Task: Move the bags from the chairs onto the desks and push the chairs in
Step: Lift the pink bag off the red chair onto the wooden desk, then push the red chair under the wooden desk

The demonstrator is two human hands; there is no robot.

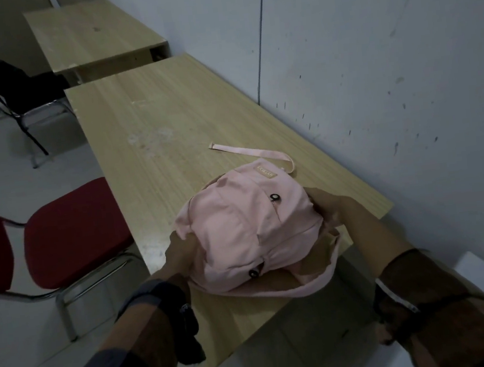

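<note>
Bag number one, the pink bag (253, 236), lies on the near table (150, 127), close to the front edge, and its strap (249, 152) lies flat on the wood behind it. My left hand (182, 250) grips the left side of the bag with the fingers curled into the cloth. My right hand (328, 206) holds the right side, and its fingers are curled around the fabric there. Both hands are on the bag, so I judge that I am just putting it down or adjusting it.

On my left stands the red chair (71, 233). Its seat has nothing on it, and it is pulled out from the table, so it is not yet pushed in. Farther away there is a second table (91, 37) with nothing on it that I can see, and beside it a dark chair (13, 88) with something black on it, maybe another bag, but I cannot tell for sure. I think one bag is done; both chairs and perhaps one bag are left.
</note>
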